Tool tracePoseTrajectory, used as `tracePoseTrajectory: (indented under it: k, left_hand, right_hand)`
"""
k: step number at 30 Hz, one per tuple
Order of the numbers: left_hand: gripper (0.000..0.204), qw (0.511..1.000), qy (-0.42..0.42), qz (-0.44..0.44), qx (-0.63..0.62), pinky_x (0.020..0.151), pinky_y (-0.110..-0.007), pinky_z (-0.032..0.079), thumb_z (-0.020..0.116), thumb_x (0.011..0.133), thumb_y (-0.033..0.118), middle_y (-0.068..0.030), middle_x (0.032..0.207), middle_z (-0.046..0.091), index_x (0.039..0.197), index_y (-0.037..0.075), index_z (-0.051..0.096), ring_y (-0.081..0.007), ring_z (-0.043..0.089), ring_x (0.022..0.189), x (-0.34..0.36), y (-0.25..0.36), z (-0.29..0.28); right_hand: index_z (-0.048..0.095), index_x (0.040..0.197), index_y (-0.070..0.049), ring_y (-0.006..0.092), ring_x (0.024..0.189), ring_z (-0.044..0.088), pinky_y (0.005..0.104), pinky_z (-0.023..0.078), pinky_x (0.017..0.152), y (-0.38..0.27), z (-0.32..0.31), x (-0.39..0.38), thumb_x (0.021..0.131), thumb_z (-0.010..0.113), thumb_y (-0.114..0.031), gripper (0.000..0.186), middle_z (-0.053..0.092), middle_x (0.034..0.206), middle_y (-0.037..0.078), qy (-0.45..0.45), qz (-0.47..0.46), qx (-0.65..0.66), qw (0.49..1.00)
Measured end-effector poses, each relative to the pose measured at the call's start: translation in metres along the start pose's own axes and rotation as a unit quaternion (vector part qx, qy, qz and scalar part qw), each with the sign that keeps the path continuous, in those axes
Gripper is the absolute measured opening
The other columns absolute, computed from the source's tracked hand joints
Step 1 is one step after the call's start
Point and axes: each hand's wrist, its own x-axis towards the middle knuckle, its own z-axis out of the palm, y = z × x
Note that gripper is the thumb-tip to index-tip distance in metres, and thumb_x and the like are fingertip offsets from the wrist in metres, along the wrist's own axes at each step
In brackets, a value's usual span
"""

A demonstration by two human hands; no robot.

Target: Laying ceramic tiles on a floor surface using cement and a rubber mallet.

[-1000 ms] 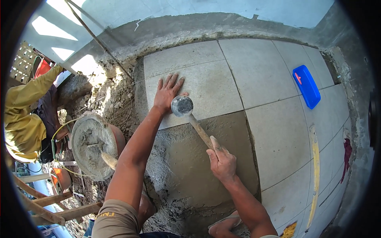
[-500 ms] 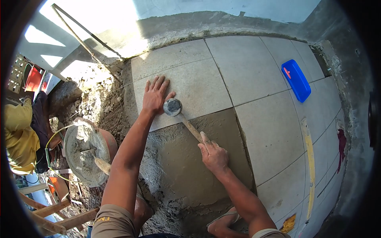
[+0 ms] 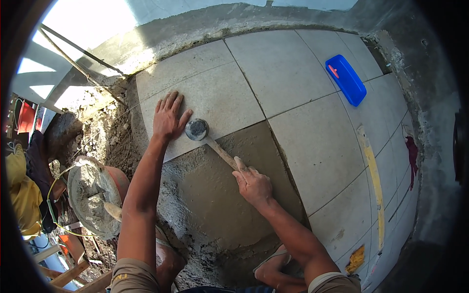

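My left hand (image 3: 169, 118) is open, pressed on a pale square floor tile (image 3: 221, 90) with its fingers spread. My right hand (image 3: 253, 183) grips the wooden handle of a rubber mallet (image 3: 197, 130), whose round head is over the tile's lower part, just right of my left thumb. Below that tile is a square bed of smooth wet mortar (image 3: 221, 195), rougher and paler at its left side. More laid tiles (image 3: 312, 152) border the bed on the right.
A bucket of mortar (image 3: 88, 179) with a trowel stands at left, near rubble and wooden boards (image 3: 70, 275). A co-worker in yellow (image 3: 22, 195) is at far left. A blue tray (image 3: 349, 83), yellow strip (image 3: 371, 174) and maroon cloth (image 3: 411, 157) lie rightward. Rods (image 3: 83, 58) lean against the wall.
The whole scene has shifted up-left in the view. My left hand stays on the tile and my right still holds the mallet by it. The co-worker's raised arm has come down.
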Motion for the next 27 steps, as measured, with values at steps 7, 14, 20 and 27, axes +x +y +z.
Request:
tracePoseTrajectory:
  k: [7, 14, 20, 27]
  left_hand:
    - [0.072, 1.0, -0.012, 0.003, -0.01, 0.125, -0.05, 0.021, 0.052, 0.098, 0.059, -0.0162, 0.159, 0.043, 0.148, 0.007, 0.051, -0.035, 0.036, 0.15, -0.001, -0.008, -0.002]
    - [0.088, 0.997, -0.038, -0.07, -0.009, 0.125, -0.059, 0.012, 0.05, 0.096, 0.067, -0.0173, 0.166, 0.032, 0.156, 0.004, 0.039, -0.0371, 0.024, 0.155, -0.008, 0.022, 0.008]
    - [0.093, 0.997, -0.036, -0.067, 0.032, 0.125, -0.06, 0.008, 0.047, 0.096, 0.068, -0.0185, 0.168, 0.026, 0.159, 0.001, 0.031, -0.0372, 0.019, 0.157, -0.006, 0.026, 0.009]
    - [0.093, 0.996, -0.034, -0.081, 0.032, 0.126, -0.056, 0.011, 0.048, 0.096, 0.069, -0.0193, 0.166, 0.029, 0.159, 0.002, 0.031, -0.0377, 0.02, 0.156, -0.009, 0.029, 0.007]
  right_hand:
    - [0.061, 0.142, -0.018, 0.0369, 0.067, 0.07, 0.0475, 0.055, 0.055, -0.01, -0.011, 0.001, 0.099, 0.067, -0.032, 0.046, 0.069, 0.082, 0.016, 0.04, -0.015, 0.069, 0.997]
    - [0.063, 0.139, -0.009, 0.0356, 0.074, 0.07, 0.0432, 0.055, 0.063, -0.01, -0.026, -0.005, 0.098, 0.068, -0.023, 0.043, 0.071, 0.087, 0.017, 0.031, -0.002, 0.084, 0.996]
    - [0.061, 0.14, -0.011, 0.0346, 0.071, 0.069, 0.0436, 0.055, 0.059, 0.004, -0.026, 0.001, 0.098, 0.069, -0.026, 0.046, 0.069, 0.084, 0.014, 0.074, -0.021, 0.068, 0.995]
    - [0.061, 0.142, -0.019, 0.034, 0.07, 0.069, 0.0464, 0.056, 0.058, 0.019, -0.013, 0.005, 0.098, 0.068, -0.03, 0.046, 0.068, 0.082, 0.012, 0.011, 0.023, -0.043, 0.999]
